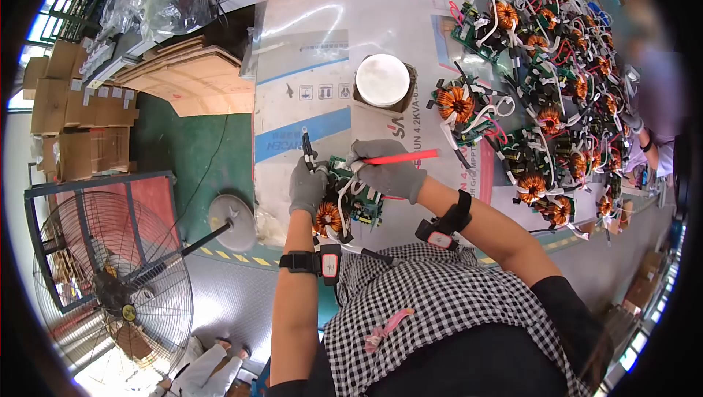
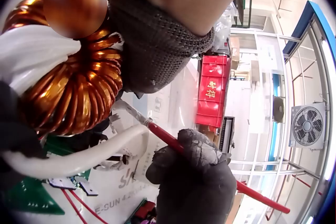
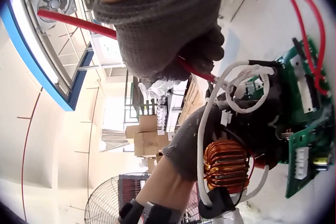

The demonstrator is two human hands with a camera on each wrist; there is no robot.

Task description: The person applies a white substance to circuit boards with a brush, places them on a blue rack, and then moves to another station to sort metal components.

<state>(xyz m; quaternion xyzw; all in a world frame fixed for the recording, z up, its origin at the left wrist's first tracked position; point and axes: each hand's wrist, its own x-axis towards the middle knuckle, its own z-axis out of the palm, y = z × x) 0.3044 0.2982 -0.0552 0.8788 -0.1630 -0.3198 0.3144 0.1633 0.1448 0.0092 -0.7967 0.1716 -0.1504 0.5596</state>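
Pinched in my gloved right hand (image 1: 388,170) is a red-handled brush (image 2: 168,139), its whitish tip close to the board assembly in the left wrist view. My gloved left hand (image 1: 307,188) grips the assembly at its left side, by black parts beside the copper coil (image 1: 328,217). Green circuit board (image 3: 302,153) and white cables (image 3: 203,129) surround the coil. In the right wrist view, the right hand (image 3: 168,29) is above the left hand (image 3: 191,142), and the brush tip lies near a looped white cable. What the left fingertips touch is partly hidden.
A white round tub (image 1: 383,79) stands in a cardboard box beyond my hands. Many coil-and-board assemblies (image 1: 549,120) cover the table's right side. A fan (image 1: 113,291) stands at the left, near stacked cartons (image 1: 73,104). Another person (image 1: 655,97) is at the far right.
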